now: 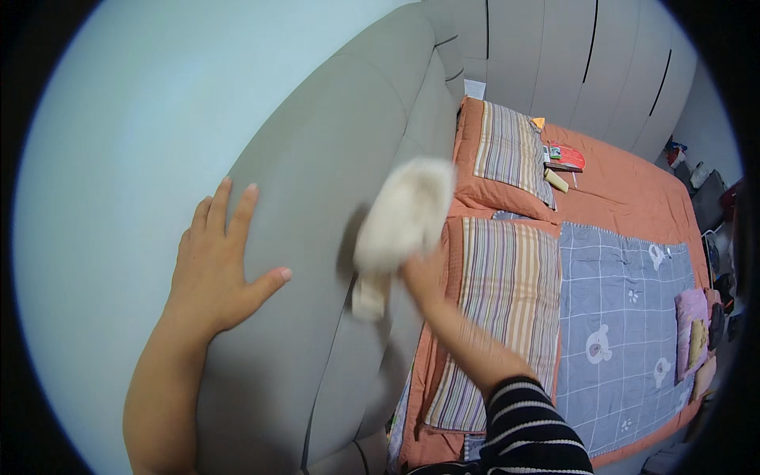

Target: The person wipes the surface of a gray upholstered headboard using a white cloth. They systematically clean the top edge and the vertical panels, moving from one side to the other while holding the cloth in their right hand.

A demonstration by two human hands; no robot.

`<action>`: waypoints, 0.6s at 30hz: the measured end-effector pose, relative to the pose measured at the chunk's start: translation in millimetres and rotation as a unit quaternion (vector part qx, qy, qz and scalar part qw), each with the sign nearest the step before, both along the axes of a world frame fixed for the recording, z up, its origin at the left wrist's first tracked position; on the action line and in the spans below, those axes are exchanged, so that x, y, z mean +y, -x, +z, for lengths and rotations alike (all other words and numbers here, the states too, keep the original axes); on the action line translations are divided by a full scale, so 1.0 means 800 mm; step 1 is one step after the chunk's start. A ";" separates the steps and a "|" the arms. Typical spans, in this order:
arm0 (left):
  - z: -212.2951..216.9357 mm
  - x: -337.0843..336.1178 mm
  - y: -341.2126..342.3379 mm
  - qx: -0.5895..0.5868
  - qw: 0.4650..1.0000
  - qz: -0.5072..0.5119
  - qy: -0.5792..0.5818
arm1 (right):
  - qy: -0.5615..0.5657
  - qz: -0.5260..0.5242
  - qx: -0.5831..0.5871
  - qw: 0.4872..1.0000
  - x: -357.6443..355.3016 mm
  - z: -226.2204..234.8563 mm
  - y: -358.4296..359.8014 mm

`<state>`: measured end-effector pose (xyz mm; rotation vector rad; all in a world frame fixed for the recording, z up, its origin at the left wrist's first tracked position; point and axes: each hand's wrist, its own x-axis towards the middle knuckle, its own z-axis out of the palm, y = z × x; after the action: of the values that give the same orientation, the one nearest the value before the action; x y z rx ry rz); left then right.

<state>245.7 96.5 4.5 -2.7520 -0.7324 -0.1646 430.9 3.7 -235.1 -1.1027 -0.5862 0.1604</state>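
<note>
My left hand (212, 273) is spread against the top edge of the grey padded headboard (321, 158), beside the pale wall, with its fingers and thumb apart. A white cloth (408, 207), smeared by motion, is held in my right hand (423, 277) over the front of the headboard. One end of the cloth hangs down below the hand. The cloth covers most of the right fingers, which are closed around it. A black sleeve with white stripes (529, 419) covers my right forearm near the elbow.
Two striped pillows (507, 293) lie along the headboard on the orange bed sheet (633, 182). A grey checked blanket (609, 309) with bear shapes spreads over the near half. A red fan-like item (571, 158) and small things lie by the far pillow. Grey wardrobe doors (570, 63) stand beyond.
</note>
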 end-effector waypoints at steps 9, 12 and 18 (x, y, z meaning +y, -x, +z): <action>0.004 -0.001 -0.005 0.006 0.999 -0.023 -0.023 | 0.077 -0.174 0.050 0.980 0.161 0.022 -0.184; 0.000 0.000 -0.001 0.004 0.999 -0.020 -0.035 | 0.070 -0.130 0.042 0.988 0.127 0.007 -0.087; -0.007 0.002 -0.005 -0.008 0.999 -0.014 -0.045 | 0.108 -0.006 -0.050 0.993 -0.004 -0.015 0.133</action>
<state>249.5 98.0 -0.9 -2.6797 -0.6750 -0.2211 324.8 0.8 -246.9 -1.3302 -0.6626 0.1628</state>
